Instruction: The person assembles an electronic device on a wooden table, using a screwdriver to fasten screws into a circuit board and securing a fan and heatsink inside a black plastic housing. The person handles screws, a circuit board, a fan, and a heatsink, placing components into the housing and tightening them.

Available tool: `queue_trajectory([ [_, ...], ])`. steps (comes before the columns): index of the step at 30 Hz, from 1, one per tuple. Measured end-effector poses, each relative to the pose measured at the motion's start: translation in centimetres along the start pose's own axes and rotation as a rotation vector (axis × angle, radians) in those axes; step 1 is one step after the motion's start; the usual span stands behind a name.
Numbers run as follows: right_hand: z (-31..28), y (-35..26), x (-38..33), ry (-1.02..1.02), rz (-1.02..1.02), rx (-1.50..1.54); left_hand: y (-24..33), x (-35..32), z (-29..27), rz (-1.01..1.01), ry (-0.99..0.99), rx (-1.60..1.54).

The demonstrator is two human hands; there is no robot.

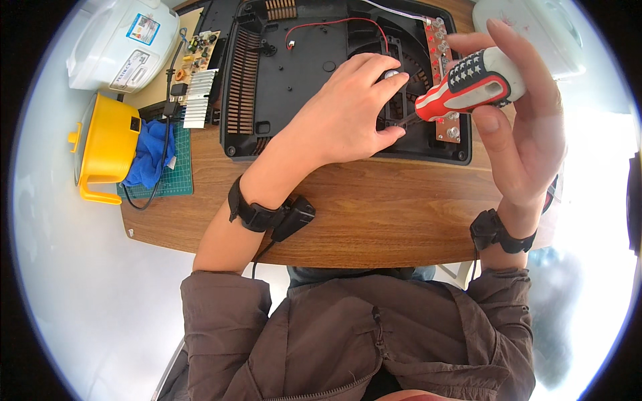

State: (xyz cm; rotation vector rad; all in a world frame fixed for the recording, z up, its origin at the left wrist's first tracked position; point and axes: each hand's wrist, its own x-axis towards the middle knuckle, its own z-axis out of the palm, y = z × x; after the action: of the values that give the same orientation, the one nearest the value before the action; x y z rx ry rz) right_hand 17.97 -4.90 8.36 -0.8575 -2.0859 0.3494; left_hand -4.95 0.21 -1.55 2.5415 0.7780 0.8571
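Observation:
A black plastic housing (304, 87) with slatted vents lies on the wooden table in front of me. My left hand (348, 110) rests over its fan area, thumb and fingers curled round a black frame (396, 107). By the index fingertip shows a small round silvery part (392, 74). My right hand (528, 127) holds a screwdriver (468, 83) by its thick red, white and black starred handle. Its shaft points left and down toward the frame near my left thumb; the tip's exact contact is unclear. A brown circuit strip (448, 131) with springs runs along the housing's right side.
A thin red wire (334, 24) loops across the housing. Leftward are a circuit board (198, 60) with a silver heat sink, a yellow pot (110, 137), blue cloth (150, 157) and green mat (179, 180). White appliances stand far left (124, 47) and far right (535, 30).

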Motion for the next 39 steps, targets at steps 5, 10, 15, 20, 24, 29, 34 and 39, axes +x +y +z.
queue_trajectory([
  [5,-0.7,-1.1,0.5,0.039,-0.023,0.014,-0.1,0.0,0.2,0.007,0.013,-0.014],
  [10,-2.1,0.2,-0.6,0.001,-0.103,-0.176,-0.2,0.1,0.2,0.015,0.014,-0.034],
  [15,-0.2,-1.2,0.4,0.049,-0.027,0.019,-0.1,-0.1,-0.1,-0.007,-0.007,-0.019],
  [20,-0.5,-1.7,1.2,0.0,-0.117,-0.236,-0.1,0.1,-0.4,-0.013,-0.052,0.016],
  [24,0.3,0.7,1.5,0.112,-0.213,-0.133,0.2,0.2,-0.5,-0.041,-0.089,0.007],
  [29,1.4,0.1,1.9,0.258,-0.284,-0.12,0.3,0.2,-0.6,-0.006,-0.046,0.051],
  [34,2.3,0.3,1.2,0.342,-0.182,-0.166,0.3,0.3,-0.4,-0.077,-0.09,-0.078],
  [39,2.8,-1.5,1.1,0.433,-0.072,-0.233,0.5,1.2,0.2,-0.148,-0.109,-0.208],
])
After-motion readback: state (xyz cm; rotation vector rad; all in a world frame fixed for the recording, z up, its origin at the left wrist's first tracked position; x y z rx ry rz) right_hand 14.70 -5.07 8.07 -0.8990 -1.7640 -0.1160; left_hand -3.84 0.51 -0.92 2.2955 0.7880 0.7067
